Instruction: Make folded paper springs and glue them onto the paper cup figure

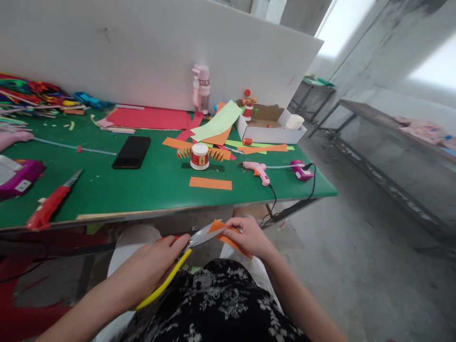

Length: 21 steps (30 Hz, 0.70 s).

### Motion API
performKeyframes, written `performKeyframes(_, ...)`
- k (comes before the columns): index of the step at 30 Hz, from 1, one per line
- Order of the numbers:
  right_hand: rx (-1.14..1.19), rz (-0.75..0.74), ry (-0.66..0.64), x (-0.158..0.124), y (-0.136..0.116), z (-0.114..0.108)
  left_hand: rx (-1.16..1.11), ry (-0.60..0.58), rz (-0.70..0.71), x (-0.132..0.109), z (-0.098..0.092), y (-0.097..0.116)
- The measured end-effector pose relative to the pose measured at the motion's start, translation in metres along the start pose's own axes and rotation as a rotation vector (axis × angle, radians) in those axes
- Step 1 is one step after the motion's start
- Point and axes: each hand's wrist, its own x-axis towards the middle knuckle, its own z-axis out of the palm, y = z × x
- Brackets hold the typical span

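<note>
My left hand (pixel 156 263) is closed round the handles of a pair of scissors (pixel 204 234) with a yellow lower handle, held over my lap. Between the spread blades lies the end of an orange paper strip (pixel 238 246). My right hand (pixel 249 235) pinches that strip near the blade tips. On the green table (pixel 160 190) ahead stands a red and white paper cup (pixel 200 156) with accordion-folded orange paper on both sides. In front of the cup lies a flat orange paper piece (pixel 211 184).
A pink glue gun (pixel 257 171) lies on the right, its cord hanging over the edge. Leftward are a phone (pixel 131 152) and red-handled scissors (pixel 53 202). Coloured paper, a pink bottle (pixel 202 90) and a white box (pixel 272 133) stand at the back.
</note>
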Motion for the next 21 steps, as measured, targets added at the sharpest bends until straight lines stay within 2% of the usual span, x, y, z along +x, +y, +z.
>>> performKeyframes(21,-0.009,-0.001,0.002,-0.0005,-0.0007,0.0018,-0.017,-0.003,-0.007,-0.0019,0.0049,-0.0021)
